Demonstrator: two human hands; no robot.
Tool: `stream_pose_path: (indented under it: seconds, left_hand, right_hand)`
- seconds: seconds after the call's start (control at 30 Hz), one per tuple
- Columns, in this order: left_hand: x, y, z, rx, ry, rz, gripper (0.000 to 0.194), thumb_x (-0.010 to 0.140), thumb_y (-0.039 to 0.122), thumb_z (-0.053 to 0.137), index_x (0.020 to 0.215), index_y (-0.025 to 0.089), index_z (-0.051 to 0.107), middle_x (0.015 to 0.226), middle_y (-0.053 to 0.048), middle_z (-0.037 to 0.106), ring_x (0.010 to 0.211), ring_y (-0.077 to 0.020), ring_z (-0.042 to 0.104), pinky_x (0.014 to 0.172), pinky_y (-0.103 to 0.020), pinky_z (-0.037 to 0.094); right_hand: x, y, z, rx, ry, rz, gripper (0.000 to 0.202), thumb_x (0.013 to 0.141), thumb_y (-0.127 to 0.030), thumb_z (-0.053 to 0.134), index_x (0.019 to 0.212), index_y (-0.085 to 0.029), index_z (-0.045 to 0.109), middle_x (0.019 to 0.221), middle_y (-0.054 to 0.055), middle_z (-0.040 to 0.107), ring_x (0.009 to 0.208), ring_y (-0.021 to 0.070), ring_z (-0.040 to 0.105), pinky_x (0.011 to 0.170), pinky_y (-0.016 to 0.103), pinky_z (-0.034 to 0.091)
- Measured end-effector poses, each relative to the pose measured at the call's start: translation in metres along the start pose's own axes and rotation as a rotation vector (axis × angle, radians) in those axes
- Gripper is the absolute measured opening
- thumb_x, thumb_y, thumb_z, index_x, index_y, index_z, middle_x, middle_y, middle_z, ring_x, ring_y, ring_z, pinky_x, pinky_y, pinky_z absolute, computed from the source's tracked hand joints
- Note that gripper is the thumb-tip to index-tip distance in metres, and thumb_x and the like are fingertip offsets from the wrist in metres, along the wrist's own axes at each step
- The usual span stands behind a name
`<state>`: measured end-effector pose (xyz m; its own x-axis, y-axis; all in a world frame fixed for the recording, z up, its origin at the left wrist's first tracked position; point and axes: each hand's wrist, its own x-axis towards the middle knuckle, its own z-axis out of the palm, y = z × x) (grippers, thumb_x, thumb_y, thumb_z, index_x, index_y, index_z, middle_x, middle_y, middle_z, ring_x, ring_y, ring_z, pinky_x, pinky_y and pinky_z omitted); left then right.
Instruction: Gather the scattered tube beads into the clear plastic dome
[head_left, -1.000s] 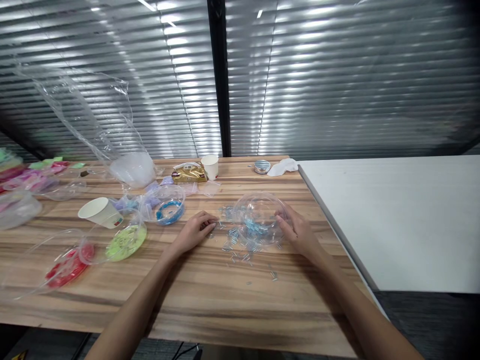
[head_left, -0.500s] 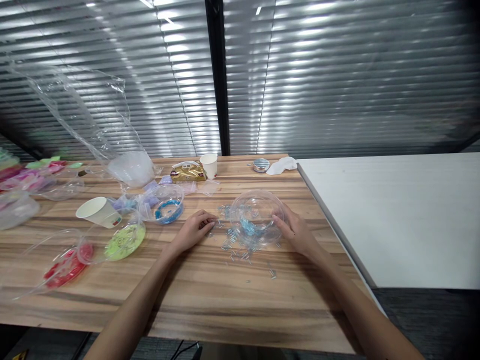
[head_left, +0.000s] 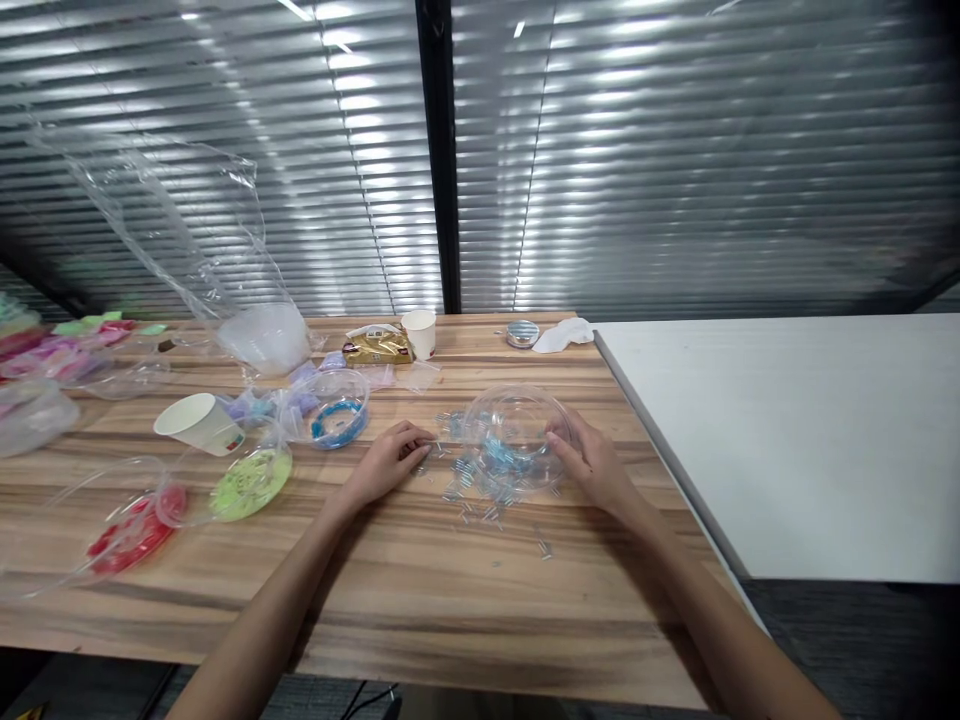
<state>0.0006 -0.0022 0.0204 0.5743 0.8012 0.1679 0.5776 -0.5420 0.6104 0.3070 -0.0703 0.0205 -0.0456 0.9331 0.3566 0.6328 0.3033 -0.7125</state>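
Left hand [head_left: 390, 460] half-curled (hold unclear), right hand [head_left: 594, 463] pinching clear bowl [head_left: 517, 432], bluish bits [head_left: 463, 472] indistinct

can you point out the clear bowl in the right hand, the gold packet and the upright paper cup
Clear bowl [head_left: 517, 395]: head view, on its far side, near the rim
Gold packet [head_left: 379, 348]: head view, middle of its gold front
Upright paper cup [head_left: 421, 338]: head view, on its outer wall

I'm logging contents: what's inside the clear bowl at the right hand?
The clear bowl holds a cluster of light-blue pieces. Similar pieces show through its near wall; inside or beneath, I can't tell. The right hand covers part of the bowl's right rim.
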Motion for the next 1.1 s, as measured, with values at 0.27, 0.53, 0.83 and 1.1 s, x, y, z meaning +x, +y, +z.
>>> stream_pose_path:
  seconds: [0.27, 0.53, 0.83, 1.1]
  left_hand:
    - [0.0005, -0.0015, 0.0016, -0.035, 0.008, -0.006, 0.027, 0.09, 0.035, 0.047, 0.1, 0.017, 0.064, 0.097, -0.008, 0.06, 0.089, -0.0191, 0.056, 0.08, -0.03, 0.045]
    - [0.0013, -0.0007, 0.0007, -0.03, 0.004, -0.001, 0.027, 0.09, 0.035, 0.047, 0.1, 0.017, 0.064, 0.096, -0.008, 0.061, 0.089, -0.0192, 0.056, 0.08, -0.031, 0.045]
    - [0.0005, -0.0017, 0.001, -0.022, 0.01, -0.006, 0.028, 0.089, 0.035, 0.047, 0.101, 0.017, 0.065, 0.095, -0.009, 0.062, 0.088, -0.0195, 0.056, 0.081, -0.031, 0.045]
    - [0.0004, -0.0045, 0.0023, -0.01, 0.013, 0.005, 0.028, 0.09, 0.036, 0.046, 0.101, 0.018, 0.065, 0.093, -0.008, 0.061, 0.086, -0.019, 0.056, 0.079, -0.03, 0.045]
  right_hand:
    - [0.0001, 0.0031, 0.0014, 0.005, 0.042, -0.011, 0.045, 0.089, -0.04, 0.042, 0.128, -0.018, 0.047, 0.098, 0.008, 0.065, 0.086, 0.0231, 0.061, 0.079, 0.037, 0.048]
    - [0.0006, -0.0011, -0.0007, 0.018, 0.093, -0.033, 0.042, 0.09, -0.039, 0.041, 0.125, -0.017, 0.049, 0.092, 0.007, 0.064, 0.082, 0.0215, 0.061, 0.078, 0.036, 0.048]
    - [-0.0001, -0.0001, 0.0, 0.004, 0.094, -0.061, 0.044, 0.091, -0.04, 0.039, 0.128, -0.018, 0.048, 0.104, 0.01, 0.064, 0.091, 0.0234, 0.061, 0.082, 0.039, 0.047]
    - [-0.0005, 0.0041, 0.0014, -0.018, 0.104, -0.089, 0.044, 0.091, -0.04, 0.039, 0.129, -0.018, 0.048, 0.106, 0.011, 0.064, 0.096, 0.0244, 0.06, 0.084, 0.041, 0.047]
